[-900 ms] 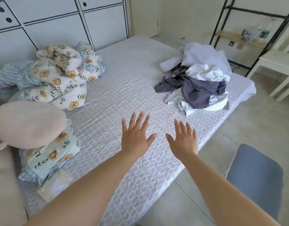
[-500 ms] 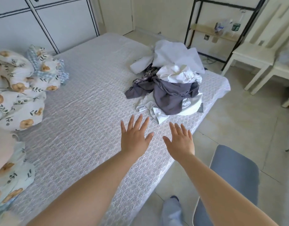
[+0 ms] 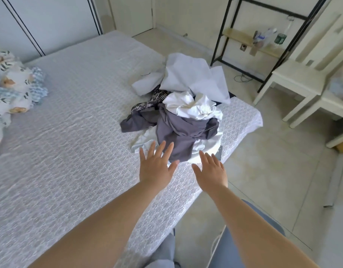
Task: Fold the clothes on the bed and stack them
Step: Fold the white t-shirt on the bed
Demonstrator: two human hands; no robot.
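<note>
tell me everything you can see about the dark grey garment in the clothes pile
The dark grey garment is a soft, matte, thin-looking cloth, crumpled and unfolded, draped down the near side of the clothes pile by the bed's far right corner. One part trails left onto the bedspread. A rumpled white garment lies on its upper edge, and pale cloth shows beneath its lower edge. The left hand's fingertips overlap its lower edge; contact is unclear.

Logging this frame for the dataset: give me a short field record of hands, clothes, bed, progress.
left hand: open, fingers spread, at the near edge of the clothes pile
right hand: open, holds nothing
clothes pile: unfolded heap near the bed's far right corner
top of pile: pale sheet
front of pile: grey garment
bed: quilt at left edge
progress: nothing folded yet
</note>
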